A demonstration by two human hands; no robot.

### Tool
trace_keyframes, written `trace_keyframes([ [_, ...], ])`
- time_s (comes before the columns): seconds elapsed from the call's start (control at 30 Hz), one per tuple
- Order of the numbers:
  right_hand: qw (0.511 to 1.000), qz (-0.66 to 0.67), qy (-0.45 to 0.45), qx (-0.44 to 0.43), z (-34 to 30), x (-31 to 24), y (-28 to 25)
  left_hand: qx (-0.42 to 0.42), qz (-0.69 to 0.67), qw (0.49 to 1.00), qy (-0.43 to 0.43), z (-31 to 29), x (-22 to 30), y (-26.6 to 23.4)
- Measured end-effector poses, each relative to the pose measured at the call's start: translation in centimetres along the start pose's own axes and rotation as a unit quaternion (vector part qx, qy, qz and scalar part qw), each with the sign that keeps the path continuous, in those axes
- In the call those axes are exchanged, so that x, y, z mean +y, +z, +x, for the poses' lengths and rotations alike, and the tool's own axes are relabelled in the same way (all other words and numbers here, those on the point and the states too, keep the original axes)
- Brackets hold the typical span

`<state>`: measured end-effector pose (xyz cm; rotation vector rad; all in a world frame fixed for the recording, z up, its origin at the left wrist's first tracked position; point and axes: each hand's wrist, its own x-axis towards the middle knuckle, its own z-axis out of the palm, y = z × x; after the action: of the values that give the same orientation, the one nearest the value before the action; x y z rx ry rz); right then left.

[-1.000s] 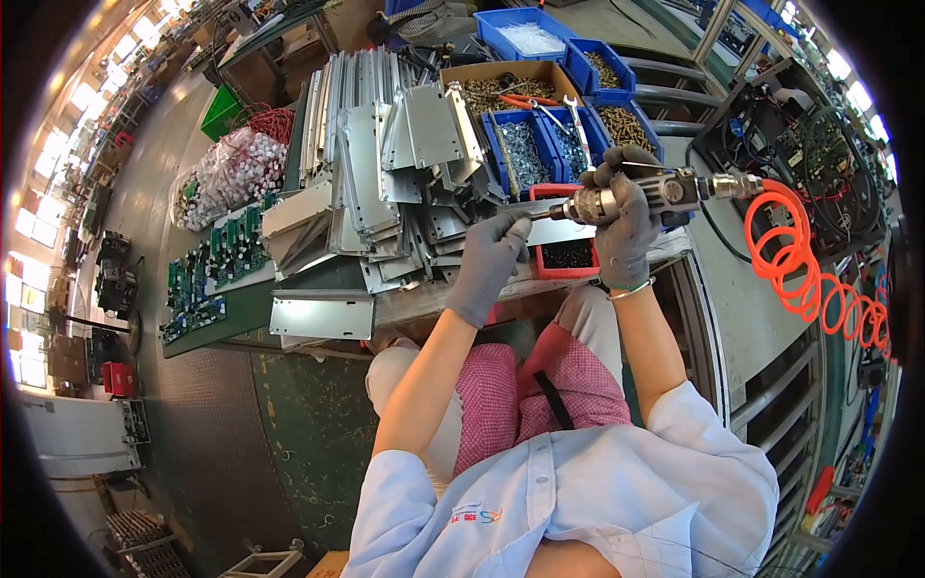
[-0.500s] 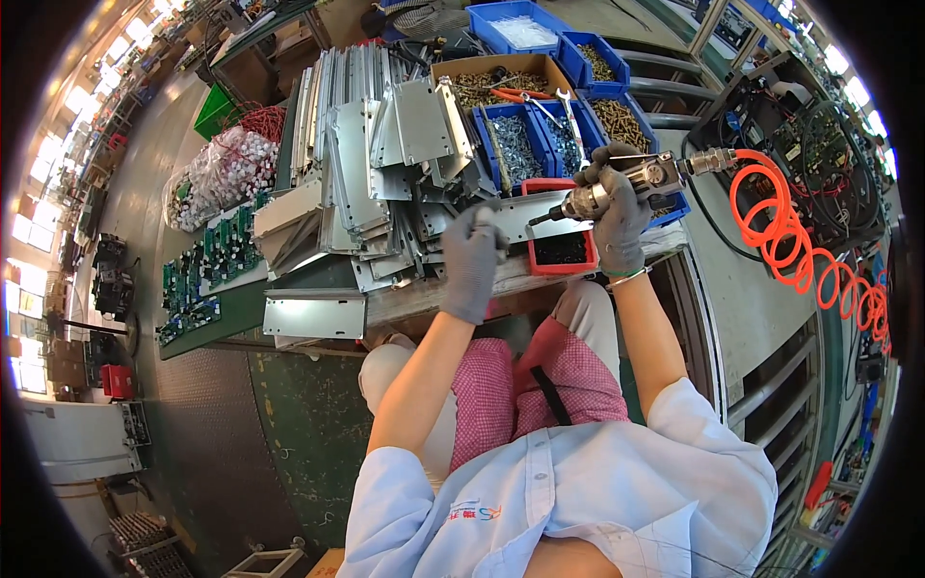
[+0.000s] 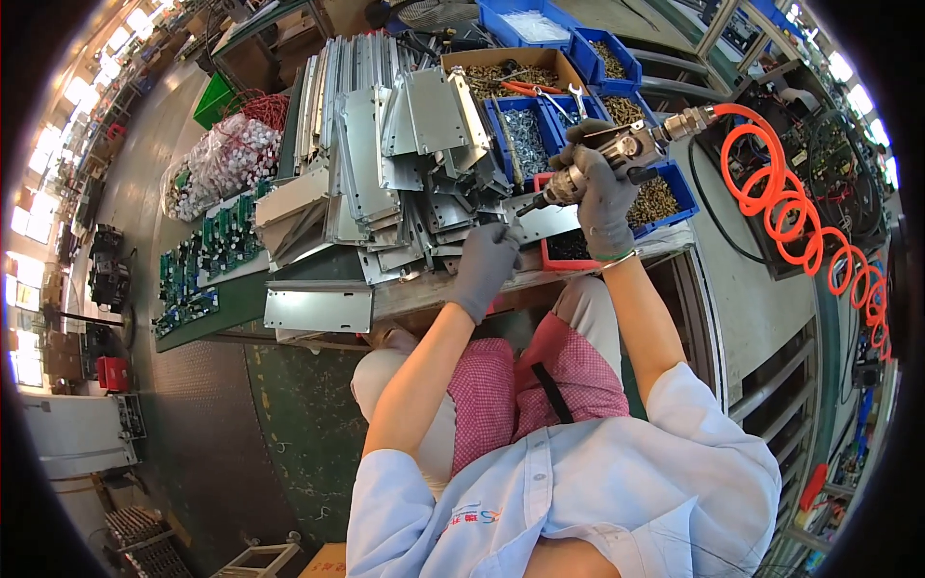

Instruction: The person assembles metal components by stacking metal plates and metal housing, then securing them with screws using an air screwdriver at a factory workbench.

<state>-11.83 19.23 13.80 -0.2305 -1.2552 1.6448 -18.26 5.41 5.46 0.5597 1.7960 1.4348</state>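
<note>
A grey glove covers my left hand [image 3: 488, 267]. Its fingers are curled together at the left end of a flat silver metal plate [image 3: 551, 223]; what they pinch, if anything, is hidden. My right hand [image 3: 606, 205], also gloved, is wrapped around a metal air screwdriver [image 3: 624, 151]. The tool's dark bit points left and down, close over the plate near my left fingertips; whether it touches cannot be made out. Beneath the plate is a red bin [image 3: 568, 252] with small dark parts.
Stacked sheet-metal brackets [image 3: 361, 164] crowd the bench left of my hands. Blue bins [image 3: 686, 185] of screws and a cardboard box [image 3: 549, 64] with wrenches lie beyond. An orange coiled hose [image 3: 771, 188] trails right. Green circuit boards [image 3: 217, 236] lie far left.
My left hand has moved right and slightly down, its fingers now curled by the plate's end. The screwdriver has shifted slightly left, and its bit is lower and nearer my left hand.
</note>
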Motion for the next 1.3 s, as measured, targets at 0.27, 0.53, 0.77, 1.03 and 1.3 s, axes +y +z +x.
trace_keyframes([
  [0.27, 0.993, -0.07, 0.02, -0.089, 0.3, -0.4, 3.2, 0.016, 0.04, 0.998, 0.039, -0.6, -0.5, 1.5],
  [0.53, 0.968, -0.149, 0.041, -0.195, 0.3, -0.5, 4.7, 0.032, 0.021, 0.997, 0.064, -0.6, 0.0, 2.0],
  [0.77, 0.966, -0.155, 0.029, -0.203, 0.7, -0.5, 4.4, 0.0, 0.042, 0.997, 0.062, 0.0, 0.1, 1.7],
  [1.03, 0.979, -0.105, -0.016, -0.174, 0.9, -2.6, 4.0, -0.067, 0.031, 0.997, -0.026, -0.8, 1.8, 0.4],
  [1.3, 0.987, 0.095, -0.043, -0.124, -2.4, -6.5, 1.2, -0.096, -0.282, 0.954, -0.033, -2.9, 2.5, -2.6],
])
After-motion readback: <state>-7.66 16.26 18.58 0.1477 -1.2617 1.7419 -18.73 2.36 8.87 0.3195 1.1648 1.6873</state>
